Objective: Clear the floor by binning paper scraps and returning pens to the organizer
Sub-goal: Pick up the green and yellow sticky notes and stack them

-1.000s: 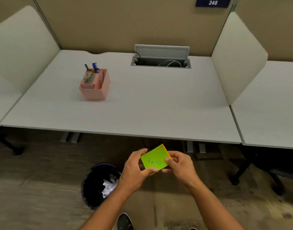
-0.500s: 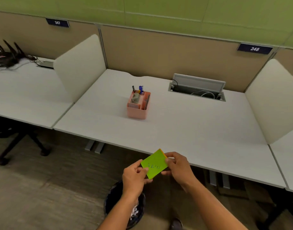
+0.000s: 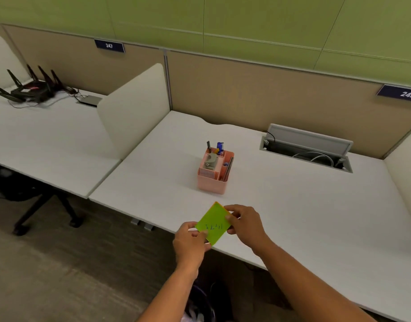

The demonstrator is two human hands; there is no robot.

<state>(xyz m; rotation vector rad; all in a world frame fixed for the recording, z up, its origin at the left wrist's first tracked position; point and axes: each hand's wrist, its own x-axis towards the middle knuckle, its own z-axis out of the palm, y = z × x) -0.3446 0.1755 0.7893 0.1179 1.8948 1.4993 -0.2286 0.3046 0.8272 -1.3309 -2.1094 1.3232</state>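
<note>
A: So, what's nearest?

B: Dark bin (image 3: 201, 305), bottom of the view btw the forearms, mostly hidden. Pale paper scraps (image 3: 193, 316) show inside.

A: Hands?

B: Left hand (image 3: 190, 240) pinches the near corner of a green sticky pad (image 3: 213, 223), thumb on top. Right hand (image 3: 245, 225) grips the far-right side, fingers (image 3: 234, 209) curled round the edge. Pad's tilted, w/ an orange rim and blue scribble on top, held above the front edge of the counter (image 3: 292, 205).

A: Pens?

B: In the pink organizer (image 3: 215, 180), mid-counter, just beyond the pad, not touching it. Blue pen (image 3: 220, 147) and a dark one (image 3: 208, 145) stand upright at its back.

A: Farther back?

B: Open cable hatch (image 3: 304, 149) on the right, white cables inside. On the next counter to the left, past the divider (image 3: 134, 108), there's a black router (image 3: 30, 89) w/ antennas.
</note>
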